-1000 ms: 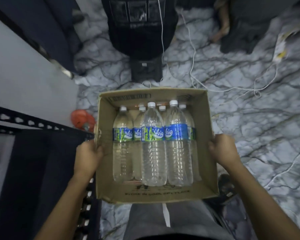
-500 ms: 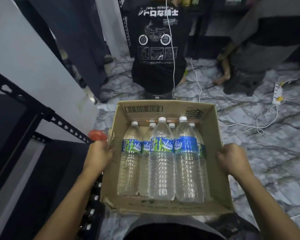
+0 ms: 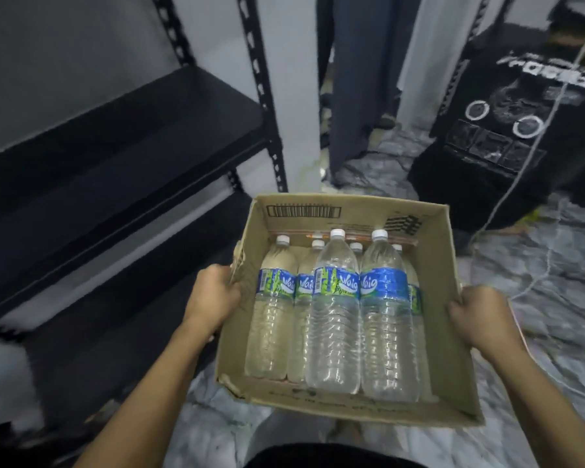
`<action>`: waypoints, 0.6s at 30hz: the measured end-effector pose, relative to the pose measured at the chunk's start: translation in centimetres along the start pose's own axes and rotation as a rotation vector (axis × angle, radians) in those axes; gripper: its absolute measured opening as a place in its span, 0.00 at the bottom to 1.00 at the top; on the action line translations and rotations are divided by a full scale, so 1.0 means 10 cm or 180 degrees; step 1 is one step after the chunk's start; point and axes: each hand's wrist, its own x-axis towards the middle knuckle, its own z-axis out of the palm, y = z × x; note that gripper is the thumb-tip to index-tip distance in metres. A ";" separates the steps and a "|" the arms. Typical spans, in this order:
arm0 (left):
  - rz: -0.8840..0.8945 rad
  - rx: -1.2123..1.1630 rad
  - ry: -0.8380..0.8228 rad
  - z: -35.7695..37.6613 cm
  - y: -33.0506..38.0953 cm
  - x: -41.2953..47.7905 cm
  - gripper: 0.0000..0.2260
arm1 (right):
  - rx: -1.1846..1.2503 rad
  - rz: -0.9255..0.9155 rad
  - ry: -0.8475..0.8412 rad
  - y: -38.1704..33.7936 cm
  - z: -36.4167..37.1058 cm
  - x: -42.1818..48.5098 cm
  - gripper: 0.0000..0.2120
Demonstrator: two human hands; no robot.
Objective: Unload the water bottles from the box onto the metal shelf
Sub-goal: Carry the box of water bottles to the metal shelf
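Beside metal shelf [image 3: 132,109], left hand [image 3: 213,295] and right hand [image 3: 480,315] grasping box [image 3: 441,261] of water bottles [image 3: 335,319], person [image 3: 520,140] beyond

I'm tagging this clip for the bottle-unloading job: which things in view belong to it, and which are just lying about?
Belongs to the job: cardboard box, water bottles, metal shelf, left hand and right hand gripping the box.

Just lying about: grey curtain, other person in black T-shirt, marbled floor.
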 end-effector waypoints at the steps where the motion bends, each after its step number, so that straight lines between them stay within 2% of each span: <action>1: -0.0120 -0.0056 0.0114 -0.05 -0.13 -0.11 0.10 | -0.0025 -0.0155 -0.0030 -0.11 0.02 0.04 0.17; 7: -0.0820 -0.0224 0.0745 -0.38 -0.94 -0.86 0.15 | 0.0001 -0.0988 -0.0447 -0.89 0.31 0.00 0.20; 9: -0.1057 -0.0199 0.0906 -0.47 -1.22 -1.12 0.13 | -0.0063 -0.1175 -0.0619 -1.12 0.48 -0.09 0.19; 12: -0.1293 -0.0225 0.1136 -0.59 -1.61 -1.50 0.14 | -0.0184 -0.1563 -0.0733 -1.48 0.76 -0.30 0.22; 18: -0.1732 -0.0375 0.1337 -0.74 -2.23 -1.98 0.21 | -0.0374 -0.1898 -0.1099 -1.97 1.36 -0.67 0.22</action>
